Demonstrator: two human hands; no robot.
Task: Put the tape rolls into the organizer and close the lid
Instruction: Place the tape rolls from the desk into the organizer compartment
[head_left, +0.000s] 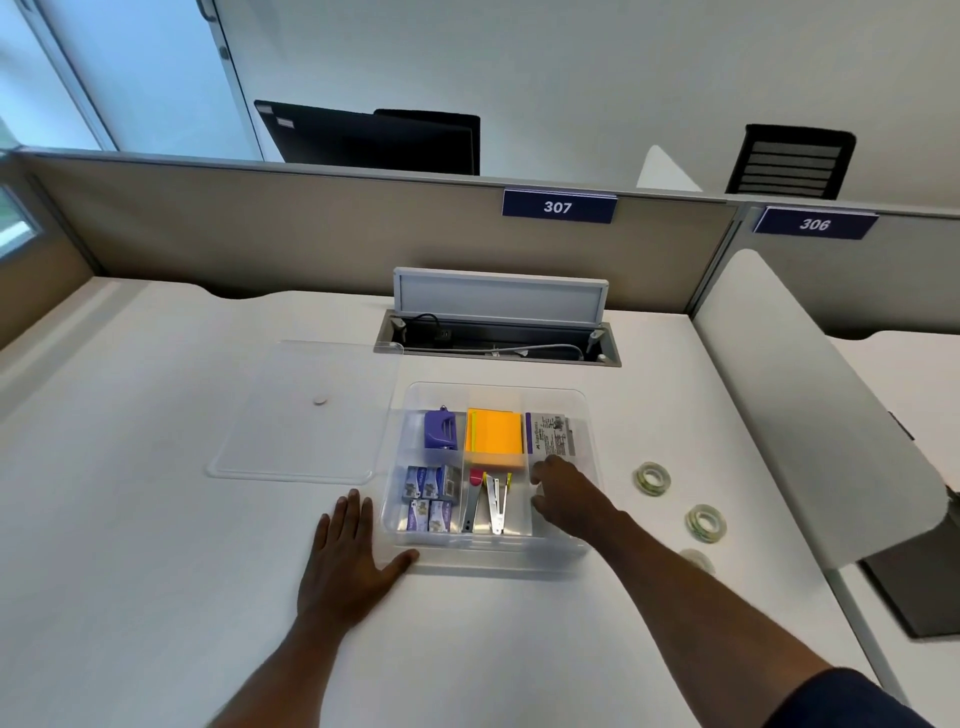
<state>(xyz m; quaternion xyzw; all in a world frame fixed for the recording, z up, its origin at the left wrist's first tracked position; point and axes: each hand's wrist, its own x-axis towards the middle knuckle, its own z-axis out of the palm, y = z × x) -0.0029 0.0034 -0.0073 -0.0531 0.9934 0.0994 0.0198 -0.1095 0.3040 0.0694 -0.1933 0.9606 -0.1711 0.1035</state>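
Flat and splayed, the left hand (347, 556) pressed the desk (156, 545) at the clear organizer's (584, 410) seven o'clock corner, the right hand (563, 493) curled inside, grasp hidden, two clear tape rolls (652, 477) lay at three o'clock.

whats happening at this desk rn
A person is packing a clear organizer on a white desk. The right hand reaches into its right-hand compartment; whether it holds anything cannot be told. The left hand lies flat on the desk, thumb against the organizer's near left corner. Two tape rolls sit on the desk to the right, with what looks like a third partly hidden behind the forearm. The clear lid lies off to the left.
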